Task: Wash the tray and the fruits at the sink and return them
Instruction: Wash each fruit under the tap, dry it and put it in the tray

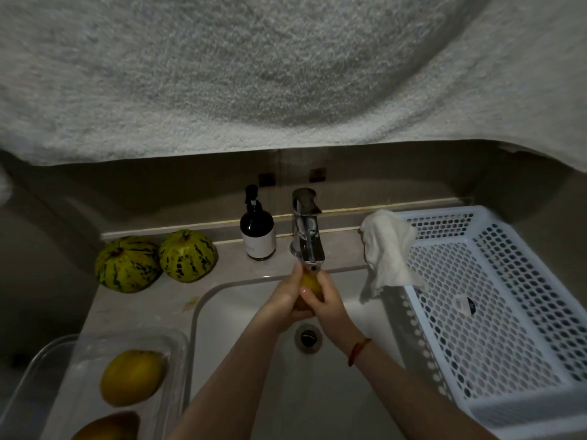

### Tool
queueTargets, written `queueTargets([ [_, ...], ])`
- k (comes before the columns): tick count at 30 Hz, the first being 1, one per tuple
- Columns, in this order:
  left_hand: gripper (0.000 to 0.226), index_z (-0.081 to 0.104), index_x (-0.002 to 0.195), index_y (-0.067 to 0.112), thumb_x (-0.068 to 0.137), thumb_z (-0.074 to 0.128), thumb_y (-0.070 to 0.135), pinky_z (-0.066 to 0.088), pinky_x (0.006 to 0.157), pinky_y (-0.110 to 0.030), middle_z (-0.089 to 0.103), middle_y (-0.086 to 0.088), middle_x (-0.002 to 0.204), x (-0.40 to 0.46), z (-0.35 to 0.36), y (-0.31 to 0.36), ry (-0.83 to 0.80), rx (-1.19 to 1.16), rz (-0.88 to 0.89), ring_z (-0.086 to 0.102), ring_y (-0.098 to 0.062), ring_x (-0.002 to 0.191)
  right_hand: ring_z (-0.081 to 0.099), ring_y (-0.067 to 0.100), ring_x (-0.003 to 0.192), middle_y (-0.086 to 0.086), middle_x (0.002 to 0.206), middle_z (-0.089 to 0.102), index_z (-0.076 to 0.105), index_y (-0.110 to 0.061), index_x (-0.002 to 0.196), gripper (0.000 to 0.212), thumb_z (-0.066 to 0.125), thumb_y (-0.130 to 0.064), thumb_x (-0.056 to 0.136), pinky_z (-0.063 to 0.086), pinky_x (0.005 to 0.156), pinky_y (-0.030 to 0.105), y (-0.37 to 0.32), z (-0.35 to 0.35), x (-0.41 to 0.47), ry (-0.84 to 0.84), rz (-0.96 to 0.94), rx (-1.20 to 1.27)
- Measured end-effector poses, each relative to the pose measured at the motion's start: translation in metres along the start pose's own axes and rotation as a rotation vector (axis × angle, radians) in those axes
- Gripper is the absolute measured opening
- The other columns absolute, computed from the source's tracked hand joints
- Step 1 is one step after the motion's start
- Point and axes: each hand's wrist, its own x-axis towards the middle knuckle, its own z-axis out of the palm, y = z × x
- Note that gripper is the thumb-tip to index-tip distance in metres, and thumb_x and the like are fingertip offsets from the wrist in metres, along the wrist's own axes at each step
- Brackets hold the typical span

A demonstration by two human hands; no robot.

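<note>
Under the tap (306,230), smooth yellow-orange mango (310,285), fingers of both hands clamped around it

No legible text is being shown anywhere. A pale label is being carried on the dark pump bottle (257,231) beside the faucet, with faint print low on it, but it is too blurred and dim to be read. A small dark-and-white tag (464,304) is being seen on the white basket (495,328), and nothing on it can be made out.
</note>
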Motion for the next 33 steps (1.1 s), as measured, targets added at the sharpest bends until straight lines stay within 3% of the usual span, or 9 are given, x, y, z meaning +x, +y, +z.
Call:
queueTargets([
  [4,0.021,0.046,0.12,0.01,0.1,0.041,0.016,0.052,0.085,-0.042,0.053,-0.017,0.117,0.001,0.016,-0.015,0.069,0.073,0.222,0.057,-0.03,0.103,0.056,0.034,0.11,0.021,0.122,0.057,0.054,-0.008,0.124,0.039,0.042,-0.035,0.099,0.052,0.08,0.04,-0.008,0.004,0.017,0.25,0.572,0.429],
  [7,0.024,0.051,0.116,0.013,0.096,0.042,0.003,0.05,0.08,-0.031,0.057,-0.011,0.106,0.002,0.018,-0.016,0.069,0.024,0.295,0.058,-0.024,0.095,0.061,0.036,0.105,0.022,0.115,0.062,0.059,-0.007,0.116,0.055,0.046,-0.055,0.092,0.052,0.089,0.047,-0.012,-0.001,0.021,0.155,0.814,0.412],
  [11,0.02,0.047,0.114,0.009,0.101,0.035,0.018,0.05,0.062,-0.032,0.056,-0.015,0.1,0.005,0.011,-0.011,0.073,0.089,0.298,0.058,-0.023,0.079,0.06,0.02,0.061,0.015,0.09,0.061,0.058,-0.013,0.104,0.04,0.039,-0.048,0.096,0.048,0.046,0.02,-0.01,0.001,0.014,0.246,0.525,0.016],
  [13,0.024,0.045,0.117,0.011,0.102,0.032,0.025,0.051,0.069,-0.033,0.055,-0.016,0.11,0.009,0.006,-0.01,0.113,0.084,0.27,0.058,-0.025,0.088,0.061,0.018,0.078,0.011,0.099,0.061,0.052,-0.015,0.122,0.031,0.041,-0.032,0.099,0.05,0.061,0.02,-0.002,0.007,0.008,0.218,0.252,-0.09],
  [16,0.038,0.042,0.128,0.014,0.1,0.034,0.038,0.052,0.078,-0.035,0.055,-0.014,0.121,0.007,0.002,-0.006,0.021,-0.077,0.098,0.057,-0.026,0.105,0.049,0.025,0.118,0.013,0.131,0.047,0.036,-0.009,0.14,0.05,0.051,-0.021,0.094,0.043,0.099,0.039,0.005,0.006,0.001,0.062,-0.038,-0.198],
  [19,0.046,0.046,0.132,0.008,0.1,0.037,0.039,0.05,0.081,-0.04,0.054,-0.021,0.13,0.005,-0.001,0.001,-0.018,-0.2,0.027,0.055,-0.034,0.114,0.043,0.021,0.125,0.011,0.137,0.041,0.032,-0.008,0.141,0.063,0.051,-0.026,0.083,0.038,0.106,0.036,0.005,-0.003,-0.005,-0.04,-0.117,-0.208],
  [25,0.027,0.048,0.121,0.008,0.095,0.042,0.004,0.044,0.095,-0.048,0.048,-0.023,0.127,0.005,0.004,-0.008,-0.014,-0.175,0.172,0.049,-0.039,0.115,0.055,0.03,0.11,0.02,0.124,0.053,0.05,-0.01,0.122,0.026,0.045,-0.018,0.098,0.046,0.095,0.042,-0.008,0.004,0.012,0.167,0.321,0.328],
  [30,0.029,0.055,0.107,0.015,0.088,0.044,-0.004,0.05,0.079,-0.038,0.054,-0.02,0.119,0.008,0.004,-0.016,-0.033,-0.26,0.176,0.055,-0.035,0.105,0.061,0.035,0.102,0.016,0.108,0.063,0.062,-0.02,0.09,0.033,0.048,-0.05,0.093,0.052,0.089,0.051,-0.015,0.001,0.024,0.246,0.642,0.104],
  [33,0.022,0.056,0.105,0.014,0.091,0.043,0.002,0.048,0.071,-0.032,0.055,-0.019,0.114,0.01,0.0,-0.018,0.023,-0.277,0.204,0.058,-0.027,0.095,0.066,0.033,0.088,0.018,0.109,0.062,0.059,-0.017,0.096,0.034,0.05,-0.049,0.091,0.058,0.057,0.035,-0.022,-0.001,0.025,0.148,0.696,0.016],
])
